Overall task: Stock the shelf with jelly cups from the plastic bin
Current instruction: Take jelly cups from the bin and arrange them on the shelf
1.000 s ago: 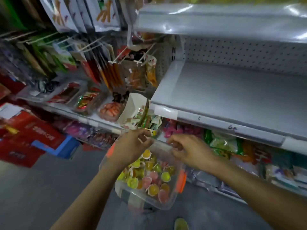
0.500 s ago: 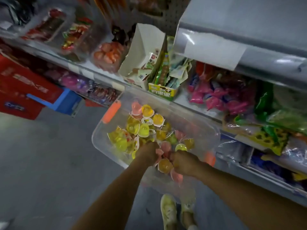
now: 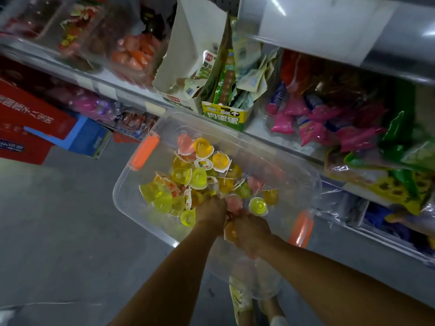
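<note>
Head view looks down into a clear plastic bin point(image 3: 294, 180) with an orange clip point(image 3: 144, 149) at its left end and another at its right end. Lots of little jelly cups point(image 3: 200, 178) lie in it, yellow, orange and pink, piled from the middle to the left side. Both hands are down in the bin by its near edge. The left hand point(image 3: 210, 211) has its fingers pushed in among the cups. The fingers are hidden, so I cannot tell if it holds one. The right hand point(image 3: 251, 232) is just beside it, back up, fingers tucked under. An orange cup point(image 3: 229, 231) touches its thumb side, but I cannot tell if it is held. The gray shelf point(image 3: 400, 43) is up at the top right, with a blank white label point(image 3: 313, 27) on its front edge. A green box point(image 3: 224, 116) past the far edge of the bin has big dark Chinese writing. A red box point(image 3: 30, 118) on the left has white Chinese writing, too blurry to read.
</note>
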Motion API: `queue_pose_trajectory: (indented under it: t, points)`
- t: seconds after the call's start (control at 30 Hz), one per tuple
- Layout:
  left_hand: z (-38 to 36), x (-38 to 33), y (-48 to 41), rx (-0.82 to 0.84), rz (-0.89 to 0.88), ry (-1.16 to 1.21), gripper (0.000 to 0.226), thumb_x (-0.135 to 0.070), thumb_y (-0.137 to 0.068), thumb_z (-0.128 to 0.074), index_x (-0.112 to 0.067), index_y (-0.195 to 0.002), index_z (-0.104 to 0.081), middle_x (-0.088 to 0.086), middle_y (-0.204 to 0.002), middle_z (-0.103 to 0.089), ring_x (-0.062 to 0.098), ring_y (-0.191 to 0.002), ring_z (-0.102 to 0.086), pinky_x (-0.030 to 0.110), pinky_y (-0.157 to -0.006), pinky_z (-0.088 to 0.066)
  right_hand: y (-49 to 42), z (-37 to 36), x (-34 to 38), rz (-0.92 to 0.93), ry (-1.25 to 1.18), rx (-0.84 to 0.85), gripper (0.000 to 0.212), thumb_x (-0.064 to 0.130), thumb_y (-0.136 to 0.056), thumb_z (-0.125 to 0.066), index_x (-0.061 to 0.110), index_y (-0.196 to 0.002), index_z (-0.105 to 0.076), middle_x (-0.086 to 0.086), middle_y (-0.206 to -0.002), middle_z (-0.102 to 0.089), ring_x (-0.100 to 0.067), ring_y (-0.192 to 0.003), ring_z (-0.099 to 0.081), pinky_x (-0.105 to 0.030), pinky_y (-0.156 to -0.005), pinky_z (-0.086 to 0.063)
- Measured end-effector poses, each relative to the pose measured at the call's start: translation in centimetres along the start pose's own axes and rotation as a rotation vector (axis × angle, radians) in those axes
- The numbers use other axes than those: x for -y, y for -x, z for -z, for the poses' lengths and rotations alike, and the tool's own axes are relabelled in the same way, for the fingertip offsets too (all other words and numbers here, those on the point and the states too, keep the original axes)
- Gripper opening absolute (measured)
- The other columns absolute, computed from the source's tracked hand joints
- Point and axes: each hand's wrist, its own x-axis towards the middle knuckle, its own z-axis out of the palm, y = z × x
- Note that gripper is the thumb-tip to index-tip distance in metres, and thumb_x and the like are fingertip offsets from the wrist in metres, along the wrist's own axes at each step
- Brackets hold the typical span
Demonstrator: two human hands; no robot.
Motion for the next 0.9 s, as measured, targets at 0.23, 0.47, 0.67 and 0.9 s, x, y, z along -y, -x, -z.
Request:
queue_pose_trajectory:
  t: [0.23, 0.47, 0.67, 0.9]
  points:
    - [4.6, 2.3, 2.7, -0.01, 0.135, 0.605, 0.014, -0.015, -0.092, -0.063, -0.002, -0.097, -0.064, 0.019, -0.103, -0.066, 0.035, -0.102, -0.063, 0.038, -0.084, -0.048, 2.2, 2.3, -2.1, -0.083, -0.496, -0.029, 0.073, 0.047, -0.067, -0.068, 0.028, -0.132, -0.039, 0.0, -0.119, -0.059, -0.024, -0.11, -0.061, -0.031, -0.081, -0.051]
    - [12.9, 1.3, 10.3, 0.003, 0.122, 1.442, 0.026, 0.011, -0.094, -0.043, -0.01, -0.079, -0.046, 0.011, -0.081, -0.053, 0.023, -0.07, -0.054, 0.03, -0.057, -0.046, 8.7, 8.4, -1.9, -0.124, -1.03, -0.216, 0.042, 0.035, -0.086, -0.062, 0.028, -0.127, -0.053, -0.001, -0.117, -0.062, -0.02, -0.094, -0.065, -0.026, -0.062, -0.054]
    - [20.1, -0.7, 15.8, -0.204, -0.06, 1.642, 0.016, 0.0, -0.095, -0.055, -0.009, -0.082, -0.05, 0.005, -0.071, -0.064, 0.019, -0.063, -0.067, 0.033, -0.059, -0.053, 17.9, 13.9, -1.1, -0.012, -1.231, -0.403, 0.014, 0.021, -0.09, -0.061, 0.032, -0.097, -0.066, 0.003, -0.078, -0.07, -0.012, -0.059, -0.064, -0.017, -0.048, -0.042]
    - [28.9, -3.3, 22.7, -0.384, -0.256, 1.521, 0.014, -0.012, -0.094, -0.057, -0.006, -0.083, -0.062, 0.003, -0.076, -0.066, 0.016, -0.069, -0.063, 0.035, -0.059, -0.057, 28.7, 17.8, -0.5, 0.075, -1.207, -0.606, 0.025, 0.02, -0.082, -0.071, 0.021, -0.102, -0.058, -0.003, -0.094, -0.067, -0.013, -0.073, -0.064, -0.028, -0.061, -0.049]
